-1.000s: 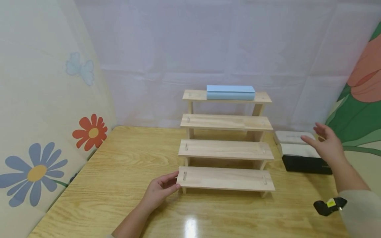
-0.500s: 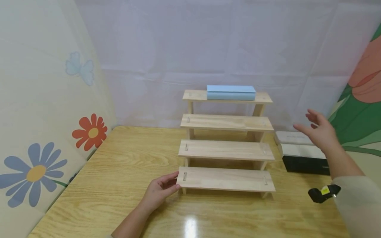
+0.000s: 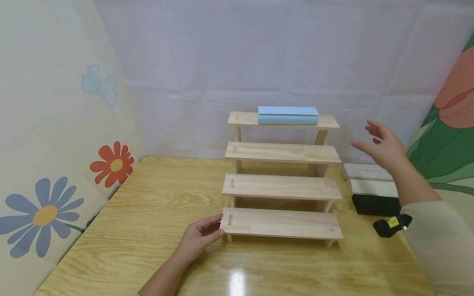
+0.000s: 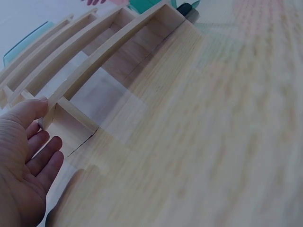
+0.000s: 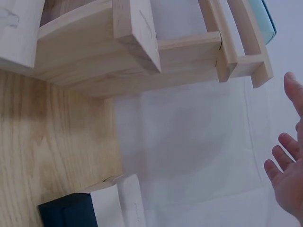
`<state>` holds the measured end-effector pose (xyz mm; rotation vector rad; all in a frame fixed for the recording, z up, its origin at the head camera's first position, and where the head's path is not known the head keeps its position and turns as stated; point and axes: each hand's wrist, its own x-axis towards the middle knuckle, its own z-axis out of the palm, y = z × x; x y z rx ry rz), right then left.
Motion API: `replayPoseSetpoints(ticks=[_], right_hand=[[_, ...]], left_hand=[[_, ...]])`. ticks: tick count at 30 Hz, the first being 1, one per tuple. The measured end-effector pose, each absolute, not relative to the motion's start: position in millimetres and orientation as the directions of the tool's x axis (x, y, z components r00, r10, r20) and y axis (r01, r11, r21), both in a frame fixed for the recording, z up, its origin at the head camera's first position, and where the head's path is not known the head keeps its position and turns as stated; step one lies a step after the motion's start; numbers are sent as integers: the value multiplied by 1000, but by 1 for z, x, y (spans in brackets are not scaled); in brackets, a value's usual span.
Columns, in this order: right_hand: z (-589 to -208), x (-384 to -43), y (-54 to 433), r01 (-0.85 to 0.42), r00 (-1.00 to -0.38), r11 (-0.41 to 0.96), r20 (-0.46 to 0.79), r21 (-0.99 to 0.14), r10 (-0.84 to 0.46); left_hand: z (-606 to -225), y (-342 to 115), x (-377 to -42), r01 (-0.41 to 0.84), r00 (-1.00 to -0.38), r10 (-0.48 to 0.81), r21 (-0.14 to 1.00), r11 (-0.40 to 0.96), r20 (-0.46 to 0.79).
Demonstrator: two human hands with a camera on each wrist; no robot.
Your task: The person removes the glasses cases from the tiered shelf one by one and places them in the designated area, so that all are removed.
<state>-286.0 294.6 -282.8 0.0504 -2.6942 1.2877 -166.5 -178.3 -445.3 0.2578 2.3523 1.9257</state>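
A stepped wooden display stand (image 3: 281, 187) with several shelves stands on the table. My left hand (image 3: 198, 238) holds the left end of its lowest shelf, thumb at the front corner and forefinger farther back. In the left wrist view, the thumb of the left hand (image 4: 23, 156) lies on the shelf's edge and the other fingers hang below. My right hand (image 3: 383, 146) is raised in the air right of the top shelf, thumb and fingers spread, touching nothing. On the top shelf lies a closed light blue case (image 3: 288, 115), apart from the right hand.
Right of the stand, a black case (image 3: 375, 204), a cream case (image 3: 374, 187) and a pale grey case (image 3: 366, 171) lie on the wood-grain table (image 3: 174, 193). A white cloth (image 3: 203, 61) hangs behind; flower-patterned panels (image 3: 48, 135) border the sides.
My right hand has risen and moved left from over the cases toward the top shelf. The left hand stays at the lowest shelf; the stand and blue case look unmoved.
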Motion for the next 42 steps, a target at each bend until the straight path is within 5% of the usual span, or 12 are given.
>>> replayPoseSetpoints(ticks=[42], right_hand=[[-238, -331, 224, -211, -972, 585, 233, -783, -39]], left_hand=[[-449, -176, -167, 109, -978, 199, 972, 209, 67]])
